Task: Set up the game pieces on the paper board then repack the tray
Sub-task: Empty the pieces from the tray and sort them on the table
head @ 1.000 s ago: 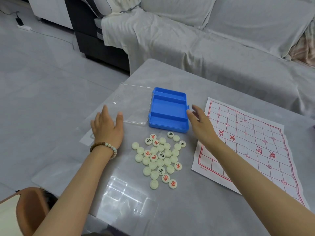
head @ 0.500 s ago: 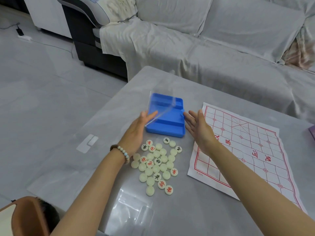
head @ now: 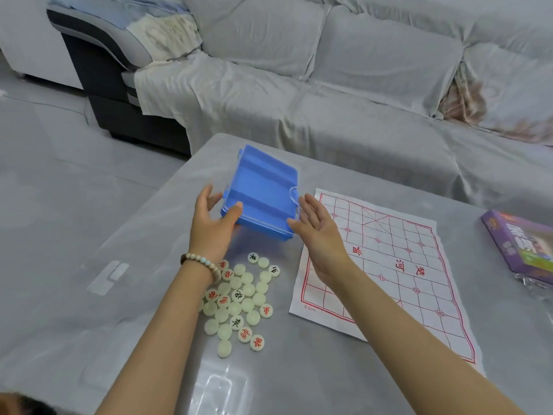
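The pile of pieces (head: pixel 239 298) is laid on the table (head: pixel 149 265). The tray (head: pixel 263 190) is held at 12 o'clock from it, the paper board (head: pixel 389 265) is spread at 3 o'clock, and the box (head: pixel 520 244) is found beyond the board.

The left hand (head: pixel 213 225) is hiding most of its fingers behind the blue plastic tray with clear lid (head: pixel 263 190). The left forearm (head: pixel 167 319) is covering several round cream game pieces (head: pixel 247 305). The right forearm (head: pixel 389 319) is covering part of the red-lined paper board (head: pixel 398 265). The right edge is cutting off a purple cardboard box (head: pixel 517 244).
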Available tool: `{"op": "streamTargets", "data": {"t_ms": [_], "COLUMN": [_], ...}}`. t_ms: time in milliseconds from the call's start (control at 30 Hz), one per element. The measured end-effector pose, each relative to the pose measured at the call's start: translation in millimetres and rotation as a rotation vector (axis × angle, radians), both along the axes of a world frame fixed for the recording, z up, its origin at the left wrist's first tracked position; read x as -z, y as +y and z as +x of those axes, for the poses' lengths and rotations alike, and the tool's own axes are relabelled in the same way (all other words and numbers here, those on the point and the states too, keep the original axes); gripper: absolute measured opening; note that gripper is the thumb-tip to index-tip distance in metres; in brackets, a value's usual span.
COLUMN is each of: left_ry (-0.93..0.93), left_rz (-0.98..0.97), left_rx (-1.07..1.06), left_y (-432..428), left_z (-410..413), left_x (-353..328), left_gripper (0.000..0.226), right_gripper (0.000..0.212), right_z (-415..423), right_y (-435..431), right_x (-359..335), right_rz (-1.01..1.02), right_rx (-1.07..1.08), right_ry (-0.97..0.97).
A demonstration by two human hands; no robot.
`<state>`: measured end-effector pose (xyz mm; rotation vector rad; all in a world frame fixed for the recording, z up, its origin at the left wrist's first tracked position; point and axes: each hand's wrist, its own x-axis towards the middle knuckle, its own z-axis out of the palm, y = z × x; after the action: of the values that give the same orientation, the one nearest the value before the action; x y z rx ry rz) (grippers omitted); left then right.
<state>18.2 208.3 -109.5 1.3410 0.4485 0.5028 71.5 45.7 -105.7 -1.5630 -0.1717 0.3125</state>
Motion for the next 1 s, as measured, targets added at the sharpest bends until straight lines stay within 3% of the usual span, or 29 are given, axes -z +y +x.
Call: {"op": "streamTargets", "data": {"t_ms": [167,267,333,433,533,700,933,1000], "left_ry": [-0.085,-0.047,0.007,0.093,0.167,0.242,0.289,0.288], "left_rz": [-0.125,-0.192,-0.166,-0.127,-0.066,-0.053,0.052,0.131], "left_rx": [0.234,0.361,0.434,0.541,0.601,0.688,0.896,0.966], "left_y": [-49.9,-99.9,-134.9,-187.5,-244.7,-345.6,-456.5,-477.4], "left_z": [-16.4,-34.8,-42.6,-51.5,-58.3,-60.5,-100.9,-105.7], "left_x": [-11.6,-12.1,-11.8,-11.6,-11.9,-8.1,15.1,22.1], "left_gripper": [0.036,0.034,0.032,0.031,0.039,0.053,0.018,0.028], "right_gripper": [0.069,0.063,0.047,0.032,0.034,0.042,0.037,0.039], "right_z": [-16.1,-23.8,-34.0,-60.5,-92.3,-143.3,-204.3,-211.3], "right_y": [-71.0,-139.3,-188.7,-260.2,-328.4,-420.1,-514.9,-533.0], "right_x": [-22.7,-32.3,-38.9,-37.7,-29.3,-6.3,20.2,25.6], "right_rz": [-0.133,-0.041,-0.017,-0.136,-0.196,-0.128,-0.226,-0.283], "right_rx": [0.110,0.198,0.226,0.240,0.294,0.542,0.742,0.787], "right_ry": [0.010,0.075,0.098,0.105,0.143,0.172,0.163,0.138]}}
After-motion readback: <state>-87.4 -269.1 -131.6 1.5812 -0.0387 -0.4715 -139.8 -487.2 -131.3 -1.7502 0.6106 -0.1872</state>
